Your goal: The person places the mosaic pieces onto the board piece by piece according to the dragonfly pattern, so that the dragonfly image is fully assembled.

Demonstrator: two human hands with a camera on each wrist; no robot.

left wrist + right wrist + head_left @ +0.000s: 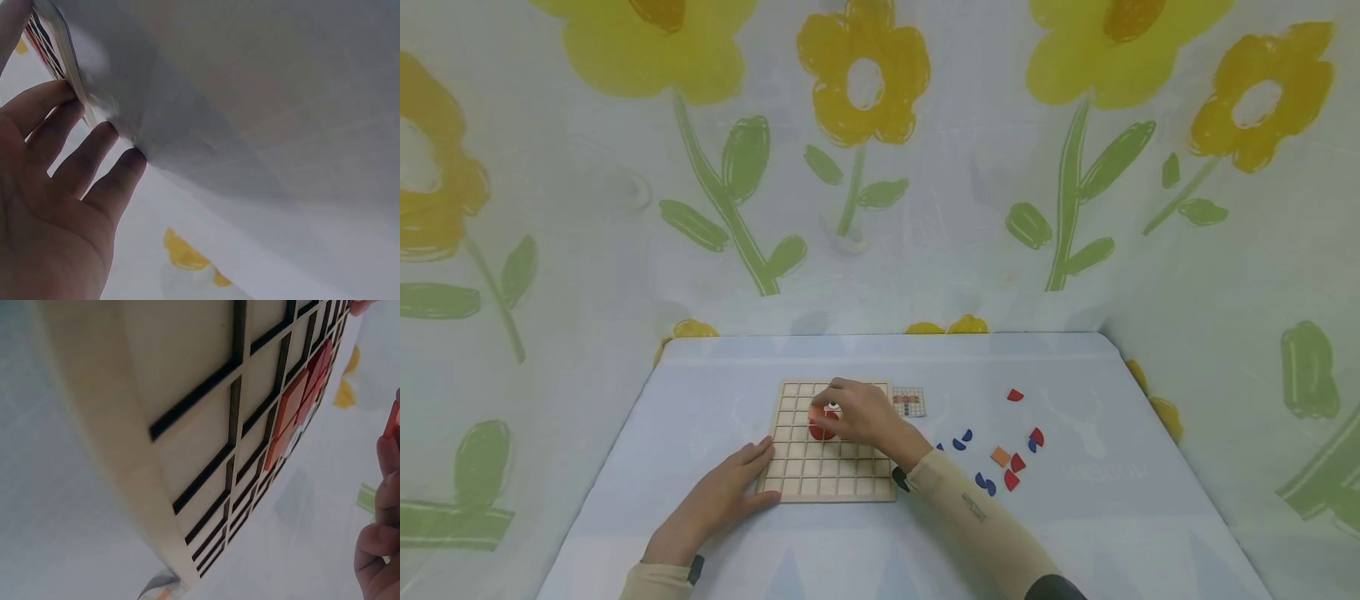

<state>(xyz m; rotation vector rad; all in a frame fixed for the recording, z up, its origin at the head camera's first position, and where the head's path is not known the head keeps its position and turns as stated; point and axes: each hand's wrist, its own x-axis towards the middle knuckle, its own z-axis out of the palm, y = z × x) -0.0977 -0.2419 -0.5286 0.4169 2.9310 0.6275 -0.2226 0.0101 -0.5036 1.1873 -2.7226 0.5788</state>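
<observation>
My right hand (861, 412) is over the upper left middle of a wooden grid board (850, 489), pinching a small orange tile (392, 419) at its fingertips. Beneath those fingers, red pieces (822, 430) sit in the grid. From the right wrist, two orange squares (290, 403), a pair of red pieces (317, 365) and something white (292, 442) show in neighbouring cells. The left hand (730, 490) lies at the board's left edge, its extended fingers (119, 178) touching the side. Part of the grid is hidden under the right hand.
A small printed pattern card (909, 402) lies right of the board. Farther right are scattered blue pieces (986, 483), red quarter-rounds (1017, 462) and one loose orange square (1000, 456). A flowered fabric wall (955, 250) stands behind the table.
</observation>
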